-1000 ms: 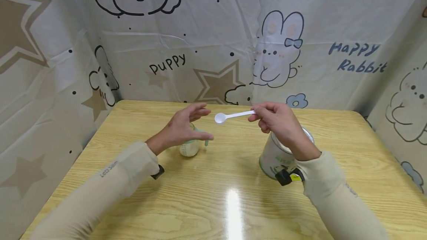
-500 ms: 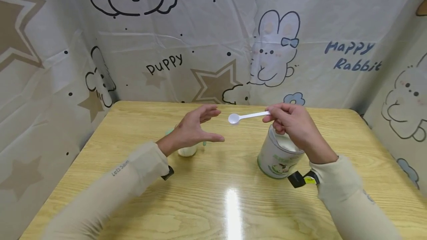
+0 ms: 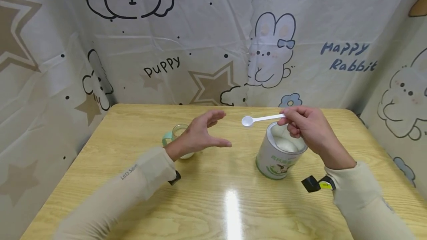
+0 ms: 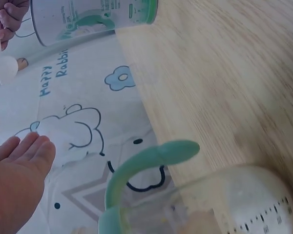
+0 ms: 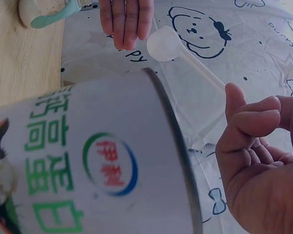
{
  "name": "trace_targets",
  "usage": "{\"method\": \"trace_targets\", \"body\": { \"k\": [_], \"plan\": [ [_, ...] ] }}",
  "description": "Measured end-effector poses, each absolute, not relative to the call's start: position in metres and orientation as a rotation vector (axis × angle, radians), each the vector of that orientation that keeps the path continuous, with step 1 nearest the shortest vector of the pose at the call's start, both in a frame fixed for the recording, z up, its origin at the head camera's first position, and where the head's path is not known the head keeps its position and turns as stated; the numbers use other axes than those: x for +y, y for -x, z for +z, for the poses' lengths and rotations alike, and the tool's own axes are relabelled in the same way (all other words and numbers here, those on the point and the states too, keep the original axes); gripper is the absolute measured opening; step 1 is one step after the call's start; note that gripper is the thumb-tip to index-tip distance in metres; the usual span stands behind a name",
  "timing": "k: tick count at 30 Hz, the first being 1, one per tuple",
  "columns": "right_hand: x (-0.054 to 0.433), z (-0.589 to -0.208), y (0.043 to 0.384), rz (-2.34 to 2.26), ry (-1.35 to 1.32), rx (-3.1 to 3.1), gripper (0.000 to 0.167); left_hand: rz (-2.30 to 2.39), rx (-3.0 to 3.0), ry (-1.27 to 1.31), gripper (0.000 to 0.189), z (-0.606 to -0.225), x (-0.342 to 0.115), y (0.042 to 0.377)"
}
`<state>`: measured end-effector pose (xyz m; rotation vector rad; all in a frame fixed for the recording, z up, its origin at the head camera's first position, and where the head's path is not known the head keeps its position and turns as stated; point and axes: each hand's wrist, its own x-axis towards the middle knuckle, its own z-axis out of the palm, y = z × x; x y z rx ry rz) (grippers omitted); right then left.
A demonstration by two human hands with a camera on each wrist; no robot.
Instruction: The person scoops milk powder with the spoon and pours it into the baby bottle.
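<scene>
My right hand (image 3: 308, 129) pinches the end of a white measuring scoop (image 3: 247, 121) between thumb and fingers. The scoop's bowl points left, above and behind the rim of an open milk powder can (image 3: 275, 164). White powder (image 3: 286, 145) shows inside the can. My left hand (image 3: 203, 132) hovers over the table with fingers and thumb spread apart, holding nothing. Partly behind that hand stands a clear baby bottle (image 3: 180, 129) with no lid. In the left wrist view, its green handle (image 4: 156, 157) and measuring marks are visible, with pale contents low down.
Both hands are over a wood-grain table (image 3: 200, 203). A printed cloth (image 3: 200, 29) hangs behind the table and along both sides. The can stands right of centre, the bottle left of centre.
My right hand has moved right with the scoop, uncovering more of the can's opening. My left hand has shifted right as well, and the bottle's rim now shows behind it.
</scene>
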<state>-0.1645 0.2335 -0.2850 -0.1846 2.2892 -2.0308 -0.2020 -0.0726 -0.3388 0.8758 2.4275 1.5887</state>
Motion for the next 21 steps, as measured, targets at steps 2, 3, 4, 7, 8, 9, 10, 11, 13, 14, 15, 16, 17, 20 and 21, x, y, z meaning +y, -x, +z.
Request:
{"method": "trace_targets", "body": {
  "k": [2,3,4,7,8,9,10,11,13,14,15,16,17,20,21],
  "plan": [
    [0.237,-0.286,0.163,-2.037,0.175,2.280,0.018,1.590,2.426,-0.880,0.087,-0.340,-0.069,0.202],
    [0.238,-0.287,0.162,-2.044,0.174,2.275,0.017,1.590,2.423,-0.883,0.088,-0.340,-0.068,0.202],
    [0.240,-0.287,0.162,-2.049,0.176,2.272,0.016,1.592,2.420,-0.889,0.089,-0.341,-0.066,0.202],
    [0.245,-0.289,0.160,-2.065,0.190,2.267,0.013,1.594,2.415,-0.898,0.090,-0.341,-0.061,0.200],
    [0.246,-0.289,0.160,-2.076,0.198,2.260,0.013,1.595,2.412,-0.901,0.090,-0.341,-0.059,0.200],
    [0.248,-0.289,0.159,-2.084,0.203,2.254,0.013,1.596,2.411,-0.900,0.091,-0.341,-0.058,0.199],
    [0.250,-0.290,0.159,-2.093,0.207,2.248,0.013,1.597,2.409,-0.902,0.091,-0.342,-0.057,0.199],
    [0.251,-0.290,0.158,-2.099,0.209,2.245,0.013,1.598,2.406,-0.902,0.091,-0.342,-0.056,0.198],
    [0.254,-0.291,0.157,-2.112,0.210,2.237,0.013,1.599,2.403,-0.894,0.092,-0.343,-0.054,0.197],
    [0.255,-0.292,0.157,-2.117,0.208,2.235,0.013,1.602,2.401,-0.893,0.092,-0.343,-0.054,0.197],
    [0.256,-0.293,0.157,-2.123,0.205,2.231,0.013,1.605,2.399,-0.894,0.092,-0.344,-0.053,0.197],
    [0.258,-0.294,0.156,-2.129,0.202,2.228,0.013,1.605,2.398,-0.895,0.092,-0.345,-0.052,0.197],
    [0.259,-0.295,0.156,-2.134,0.199,2.226,0.013,1.605,2.400,-0.899,0.092,-0.345,-0.051,0.198],
    [0.264,-0.297,0.155,-2.159,0.200,2.213,0.013,1.596,2.404,-0.908,0.091,-0.346,-0.049,0.198],
    [0.266,-0.298,0.155,-2.172,0.202,2.203,0.014,1.591,2.404,-0.910,0.091,-0.346,-0.048,0.198]
  ]
}}
